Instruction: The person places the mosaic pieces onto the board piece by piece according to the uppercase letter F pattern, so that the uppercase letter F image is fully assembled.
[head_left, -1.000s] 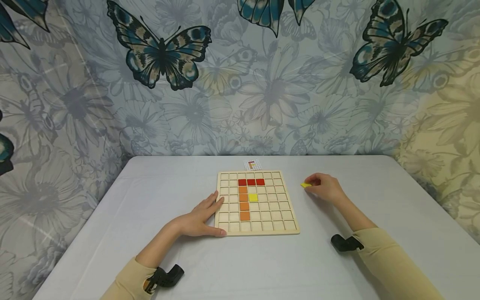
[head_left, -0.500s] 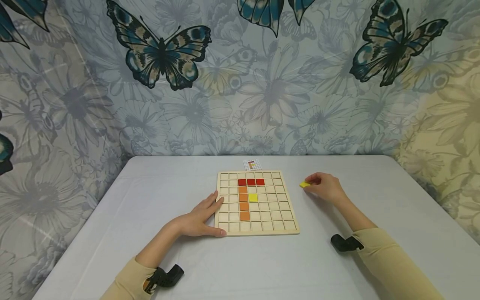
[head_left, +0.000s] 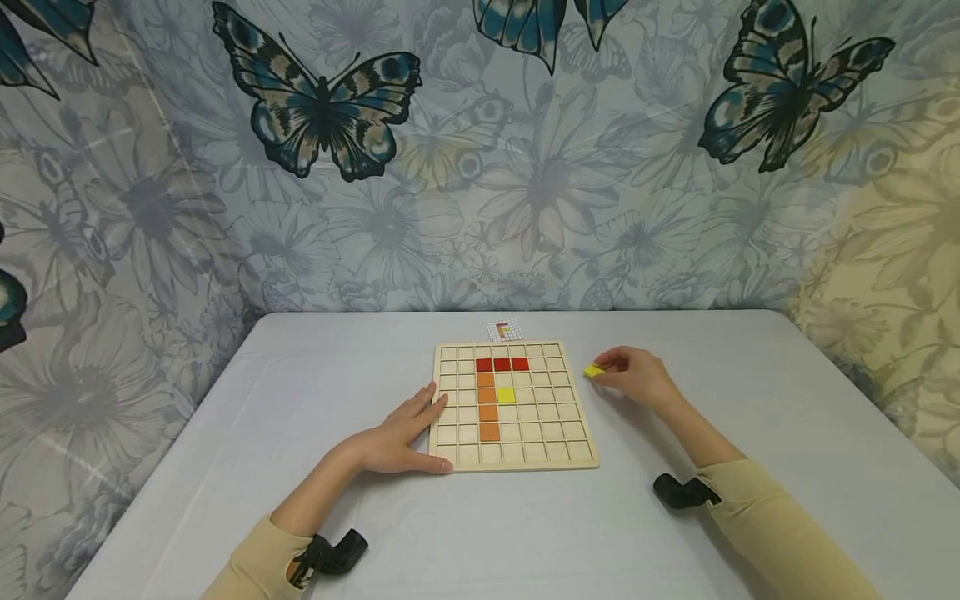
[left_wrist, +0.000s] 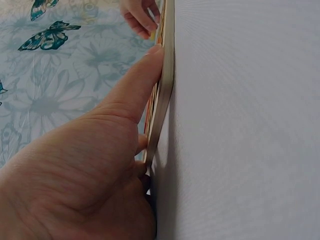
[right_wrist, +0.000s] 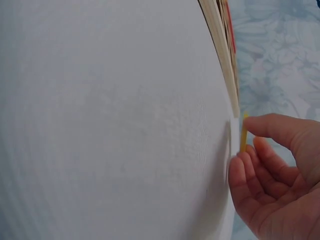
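Note:
A wooden grid board lies on the table, with three red tiles in a row, a column of several orange tiles below their left end, and one yellow tile beside that column. My left hand rests at the board's left edge, fingers spread straight and thumb on the near left corner. In the left wrist view the thumb lies along the board's rim. Off the board's right side, my right hand pinches a second yellow tile between thumb and fingers; the right wrist view shows that tile edge-on.
A small printed pattern card lies just behind the board's far edge. The white-covered table meets a wall printed with butterflies and flowers. Black wrist cameras sit at both sleeves.
My right hand, with the yellow tile pinched in it, has shifted left toward the board. The left hand, the board and the tiles on it have stayed in place.

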